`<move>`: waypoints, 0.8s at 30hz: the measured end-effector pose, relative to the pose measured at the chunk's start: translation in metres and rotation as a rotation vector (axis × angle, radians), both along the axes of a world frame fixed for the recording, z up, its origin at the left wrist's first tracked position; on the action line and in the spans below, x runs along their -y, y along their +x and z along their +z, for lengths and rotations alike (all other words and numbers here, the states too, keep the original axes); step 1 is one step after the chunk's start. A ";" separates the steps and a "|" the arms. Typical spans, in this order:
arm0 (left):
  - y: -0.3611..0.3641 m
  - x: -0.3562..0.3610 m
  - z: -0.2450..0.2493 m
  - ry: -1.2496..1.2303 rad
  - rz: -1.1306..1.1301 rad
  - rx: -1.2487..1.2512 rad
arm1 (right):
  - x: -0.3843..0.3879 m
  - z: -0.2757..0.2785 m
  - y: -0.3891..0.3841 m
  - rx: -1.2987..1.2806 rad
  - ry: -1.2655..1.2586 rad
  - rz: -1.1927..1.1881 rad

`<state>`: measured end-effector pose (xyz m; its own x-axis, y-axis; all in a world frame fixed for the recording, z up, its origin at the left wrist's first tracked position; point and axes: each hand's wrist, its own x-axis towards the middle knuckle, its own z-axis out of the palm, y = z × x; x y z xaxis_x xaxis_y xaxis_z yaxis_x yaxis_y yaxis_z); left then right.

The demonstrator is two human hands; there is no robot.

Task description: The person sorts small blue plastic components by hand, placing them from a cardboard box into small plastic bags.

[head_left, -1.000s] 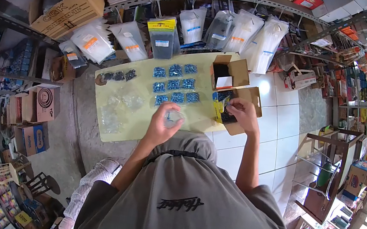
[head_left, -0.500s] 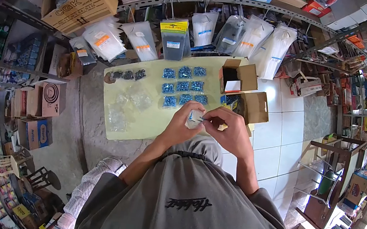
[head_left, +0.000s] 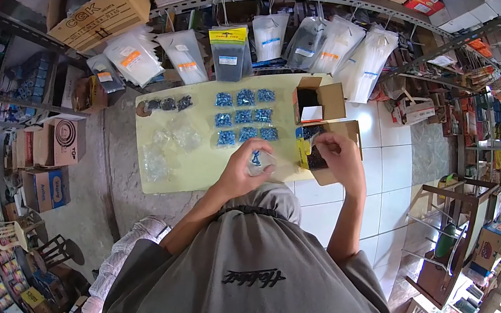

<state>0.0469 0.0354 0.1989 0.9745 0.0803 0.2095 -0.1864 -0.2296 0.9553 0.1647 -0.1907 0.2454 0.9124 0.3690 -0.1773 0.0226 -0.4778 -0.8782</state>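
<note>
My left hand (head_left: 240, 169) is closed around a small clear plastic bag (head_left: 265, 161) with a few blue pieces at its bottom, too small to name. My right hand (head_left: 344, 159) hovers at an open cardboard box (head_left: 352, 132) of dark small parts, its fingers curled together; whatever they pinch is hidden. Filled clear packets of blue pieces (head_left: 243, 115) lie in rows on the pale yellow tabletop (head_left: 204, 99), beyond my left hand. Empty-looking clear bags (head_left: 158, 164) are spread on the left of the tabletop.
A second open box (head_left: 329, 103) holds dark parts behind the first. Packets of dark pieces (head_left: 168, 104) lie at the table's far left. Bags of cable ties (head_left: 227, 60) hang from the shelf edge. A wooden table (head_left: 446, 255) stands to the right.
My right hand has left the bag and moved right to the open box. My left hand still holds the bag, in which blue pieces now show more clearly.
</note>
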 end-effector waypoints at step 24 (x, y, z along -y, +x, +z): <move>-0.014 -0.005 -0.013 -0.110 0.119 -0.084 | 0.028 -0.255 0.018 0.023 -0.902 0.202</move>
<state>0.0329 0.0401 0.1863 0.9705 0.2137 0.1117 -0.0830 -0.1386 0.9869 0.1826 -0.2182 -0.0097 0.8526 0.2526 -0.4575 0.1931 -0.9657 -0.1734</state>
